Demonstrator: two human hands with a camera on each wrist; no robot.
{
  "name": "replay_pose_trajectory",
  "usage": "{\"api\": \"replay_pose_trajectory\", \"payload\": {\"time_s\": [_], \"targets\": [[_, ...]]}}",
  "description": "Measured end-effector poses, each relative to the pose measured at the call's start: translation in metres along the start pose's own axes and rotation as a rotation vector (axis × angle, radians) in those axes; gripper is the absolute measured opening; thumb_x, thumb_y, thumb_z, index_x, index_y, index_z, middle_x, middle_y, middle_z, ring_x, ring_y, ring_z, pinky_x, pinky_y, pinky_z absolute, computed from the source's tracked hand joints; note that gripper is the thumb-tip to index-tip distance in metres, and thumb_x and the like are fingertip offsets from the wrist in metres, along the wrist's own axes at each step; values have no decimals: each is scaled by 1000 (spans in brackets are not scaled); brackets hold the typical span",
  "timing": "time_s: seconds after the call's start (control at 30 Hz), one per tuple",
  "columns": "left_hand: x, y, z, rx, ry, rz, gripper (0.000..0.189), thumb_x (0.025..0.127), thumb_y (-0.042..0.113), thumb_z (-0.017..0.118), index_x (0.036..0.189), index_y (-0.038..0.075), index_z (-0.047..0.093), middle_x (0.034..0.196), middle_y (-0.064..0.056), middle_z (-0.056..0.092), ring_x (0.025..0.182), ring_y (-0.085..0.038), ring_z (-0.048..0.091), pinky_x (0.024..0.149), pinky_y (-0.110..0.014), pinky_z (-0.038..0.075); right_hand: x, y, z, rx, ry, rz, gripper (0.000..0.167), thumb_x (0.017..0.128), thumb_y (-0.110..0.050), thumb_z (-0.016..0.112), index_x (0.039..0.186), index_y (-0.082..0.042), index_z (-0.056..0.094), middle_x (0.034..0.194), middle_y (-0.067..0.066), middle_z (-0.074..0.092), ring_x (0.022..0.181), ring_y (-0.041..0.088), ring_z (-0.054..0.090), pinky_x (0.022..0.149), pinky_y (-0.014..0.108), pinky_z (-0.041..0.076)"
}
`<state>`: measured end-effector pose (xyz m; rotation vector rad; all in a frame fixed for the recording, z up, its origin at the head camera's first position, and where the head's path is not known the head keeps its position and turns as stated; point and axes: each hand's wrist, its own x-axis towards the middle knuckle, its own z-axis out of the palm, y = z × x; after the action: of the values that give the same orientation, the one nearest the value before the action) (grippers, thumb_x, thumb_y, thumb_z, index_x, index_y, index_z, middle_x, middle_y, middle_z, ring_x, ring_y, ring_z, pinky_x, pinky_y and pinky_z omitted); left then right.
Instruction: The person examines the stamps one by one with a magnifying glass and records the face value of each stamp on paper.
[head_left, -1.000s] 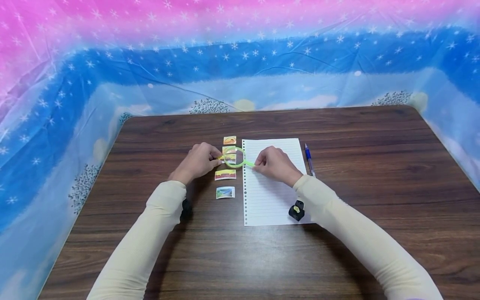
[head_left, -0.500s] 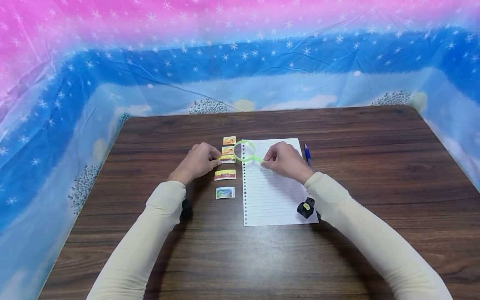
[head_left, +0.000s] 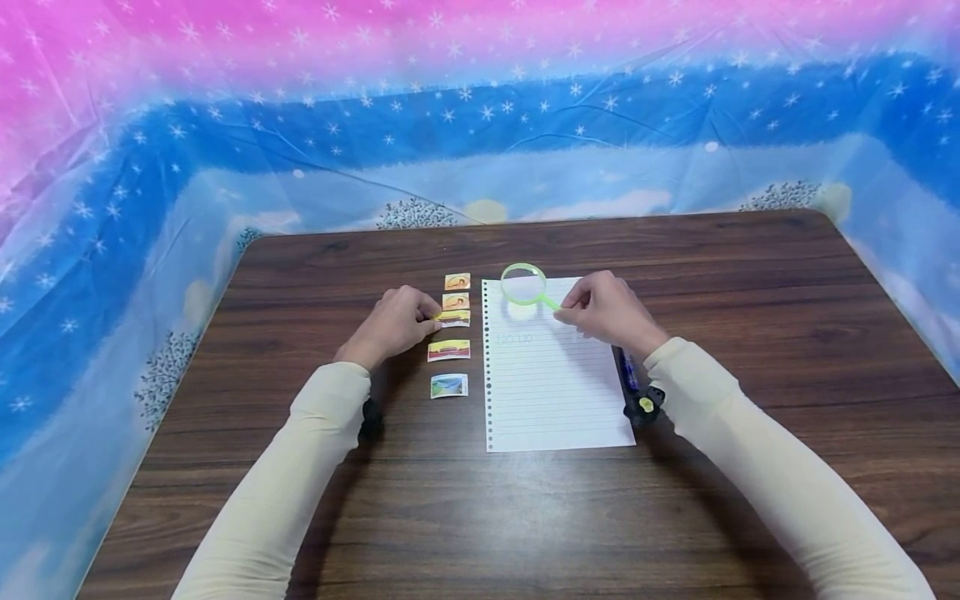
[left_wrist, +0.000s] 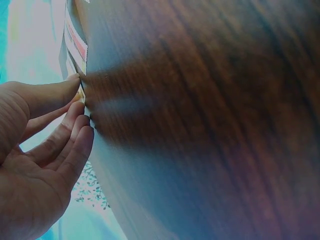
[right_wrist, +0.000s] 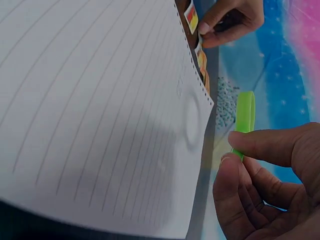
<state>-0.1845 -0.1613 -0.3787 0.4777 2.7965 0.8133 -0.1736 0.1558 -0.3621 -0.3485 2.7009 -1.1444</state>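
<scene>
My right hand (head_left: pixel 611 315) pinches the handle of a small green magnifying glass (head_left: pixel 546 298) and holds it over the upper part of a lined sheet of paper (head_left: pixel 558 400). Edge-on in the right wrist view, the magnifying glass (right_wrist: pixel 245 112) stands up from between thumb and fingers. At the left, my left hand (head_left: pixel 396 325) pinches the left end of a yellow and red postage stamp (head_left: pixel 456 319). Its thumb and fingertips (left_wrist: pixel 75 107) are close to the tabletop in the left wrist view. Faint handwritten figures (head_left: pixel 514 339) show on the sheet.
Two orange stamps (head_left: pixel 457 282) lie beyond the pinched one. Nearer are another yellow and red stamp (head_left: pixel 449 350) and a blue-green landscape stamp (head_left: pixel 449 386). A blue pen (head_left: pixel 628 371) lies right of the sheet, partly hidden by the right wrist.
My right hand has carried the magnifying glass from over the stamps rightward and away, to over the paper's top. Writing on the sheet is now uncovered. The left hand stays put.
</scene>
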Motion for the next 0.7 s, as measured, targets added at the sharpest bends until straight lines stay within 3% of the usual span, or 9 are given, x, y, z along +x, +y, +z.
{"api": "replay_pose_trajectory", "payload": {"time_s": [0.27,0.43,0.5,0.57,0.7], "targets": [[-1,1,-1,4,-3,-12,26,99,9,66,74,8,58,90,-10,61,73,-21,46,71,-36,37,-8,14,-20,4,40,29,17,95,-17,71,98,0,74,91,20,70,73,30,69,62,36,55],[-1,1,-1,1,3,-31,9,98,8,67,95,6,75,108,-11,69,88,-22,58,79,-39,47,-12,23,-32,-16,65,48,19,95,-18,71,98,1,74,87,19,71,73,31,69,63,37,56],[-1,0,-1,-2,-2,-26,13,99,8,66,87,7,72,102,-10,67,82,-21,55,76,-38,45,-13,27,-36,-23,73,52,19,95,-18,71,97,1,75,86,18,71,72,30,70,65,39,57],[-1,0,0,-10,-10,-17,27,99,8,65,73,8,59,87,-9,58,72,-21,45,71,-37,38,-15,30,-40,-25,81,56,19,95,-18,71,97,1,75,86,18,72,71,29,70,66,41,58],[0,-1,0,-14,-8,-6,38,100,8,65,66,12,47,78,-7,50,66,-20,37,67,-36,33,-18,37,-49,-34,95,64,21,95,-18,71,97,2,75,88,19,72,70,25,69,65,41,58]]}}
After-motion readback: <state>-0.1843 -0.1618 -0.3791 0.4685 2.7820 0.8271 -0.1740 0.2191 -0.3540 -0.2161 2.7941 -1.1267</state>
